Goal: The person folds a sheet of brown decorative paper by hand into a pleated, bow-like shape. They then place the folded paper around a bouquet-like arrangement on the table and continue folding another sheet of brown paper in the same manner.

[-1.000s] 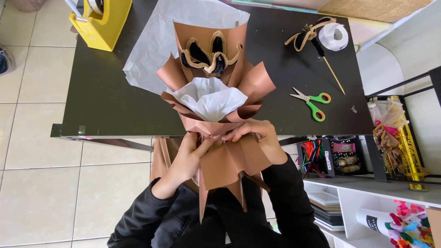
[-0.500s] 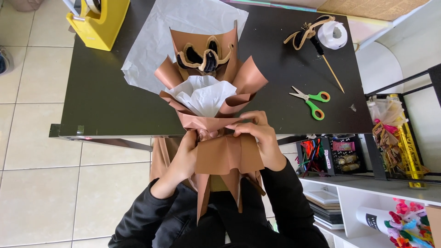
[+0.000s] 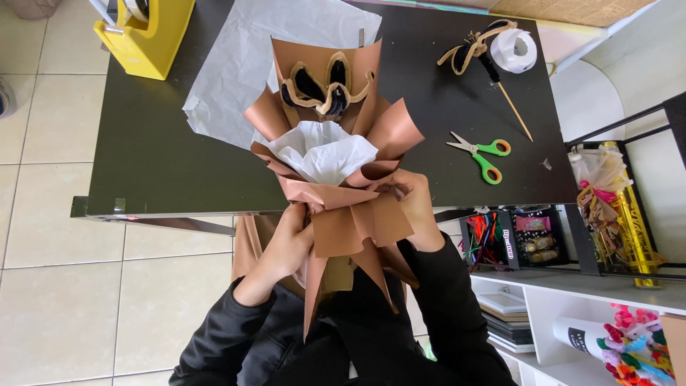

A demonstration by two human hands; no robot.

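Gripping the neck of a brown-paper bouquet (image 3: 336, 164), the left hand (image 3: 289, 239) is closing its fingers around the gathered wrap below the folds. Opposite it, the right hand (image 3: 411, 207) is pinching a brown paper flap at the bouquet's right side, fingers curled tight on it. White tissue (image 3: 325, 154) is puffing out of the middle of the wrap, which is lying half on the black table (image 3: 164, 164) and hanging over its near edge. Green-handled scissors (image 3: 482, 154) are lying well apart to the right, and a yellow tape dispenser (image 3: 146, 32) is sitting at the far left corner.
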